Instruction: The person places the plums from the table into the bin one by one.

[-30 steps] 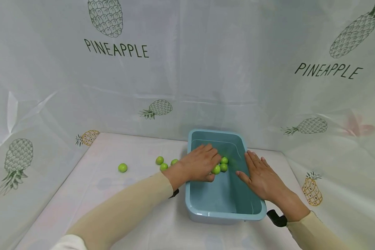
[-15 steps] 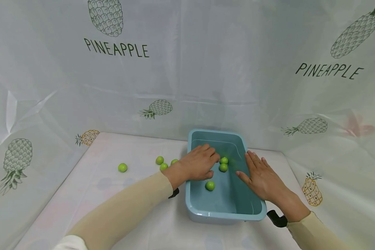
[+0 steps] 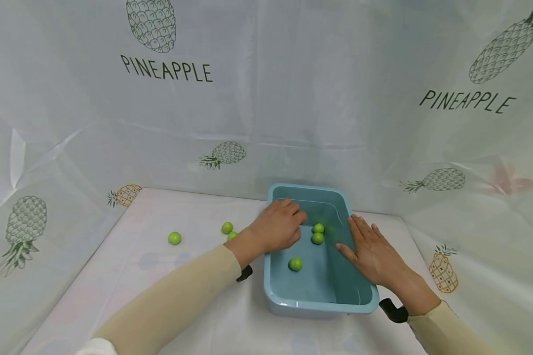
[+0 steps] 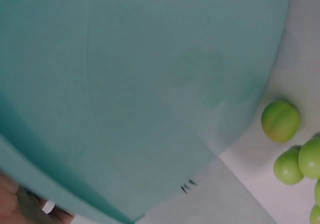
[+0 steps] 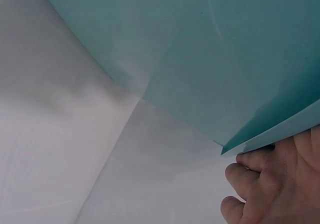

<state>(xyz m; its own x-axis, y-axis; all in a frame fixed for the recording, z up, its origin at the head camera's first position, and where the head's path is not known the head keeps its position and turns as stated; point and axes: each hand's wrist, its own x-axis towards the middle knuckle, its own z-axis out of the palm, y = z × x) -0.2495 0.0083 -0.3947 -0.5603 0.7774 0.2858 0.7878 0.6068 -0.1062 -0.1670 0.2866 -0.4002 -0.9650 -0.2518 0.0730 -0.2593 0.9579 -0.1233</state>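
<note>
My left hand (image 3: 276, 224) reaches over the left rim of a blue plastic tub (image 3: 322, 306), its fingers bent loosely and no fruit showing in them. Inside the tub lie small round green fruits, which look like green plums: a touching pair, with one green plum (image 3: 317, 238) in front, and a separate green plum (image 3: 295, 264) nearer me. My right hand (image 3: 375, 251) rests along the right rim with straight fingers. In the right wrist view, its fingers (image 5: 260, 181) lie just outside the rim.
Left of the tub, a green plum (image 3: 227, 227) lies on the cloth-covered table (image 3: 204, 301), with others partly hidden behind my left wrist. Another green plum (image 3: 174, 238) sits apart, farther left. A pineapple-printed sheet (image 3: 311, 98) hangs behind the tub.
A green plum by my left hand has rolled toward me across the tub's floor. My left hand has drawn back left toward the rim. The right hand stays put.
</note>
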